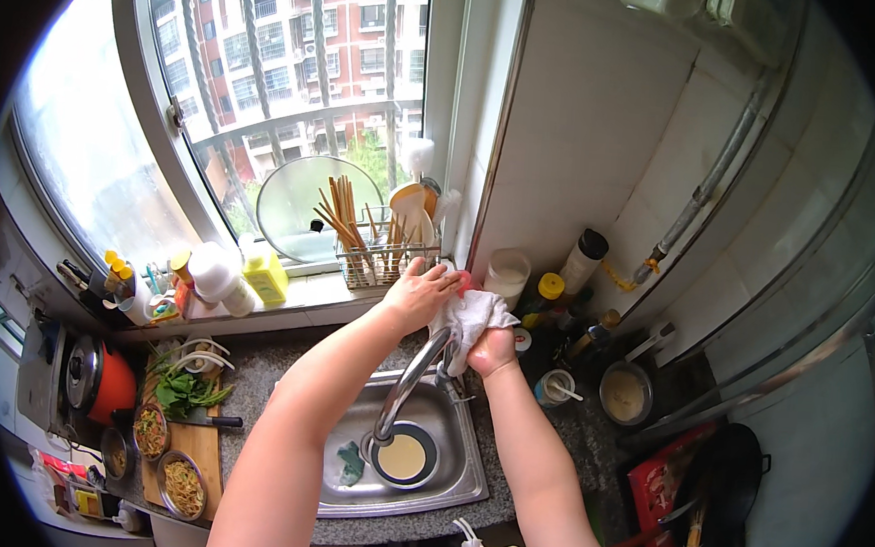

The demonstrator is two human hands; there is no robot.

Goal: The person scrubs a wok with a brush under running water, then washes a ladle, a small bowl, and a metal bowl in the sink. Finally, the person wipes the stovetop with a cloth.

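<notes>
Both my arms reach over the sink to its back right corner. My right hand [494, 351] is closed on a white cloth [474, 317], which hangs bunched behind the curved chrome faucet [410, 377]. My left hand [423, 295], fingers spread, is at the cloth's upper left, beside a small pink-red thing [465, 281] too hidden to name; whether it grips anything I cannot tell. Below the faucet, the steel sink [462, 485] holds a round pan or bowl with pale liquid [401, 456] and a crumpled green cloth [351, 464].
Left of the sink lies a wooden cutting board [198, 439] with leafy greens [182, 392], a knife [218, 421] and bowls of food. A wire basket of chopsticks [362, 269] stands on the sill. At the right are bottles, an open jar [554, 388], a small pot [625, 394] and a black wok [726, 472].
</notes>
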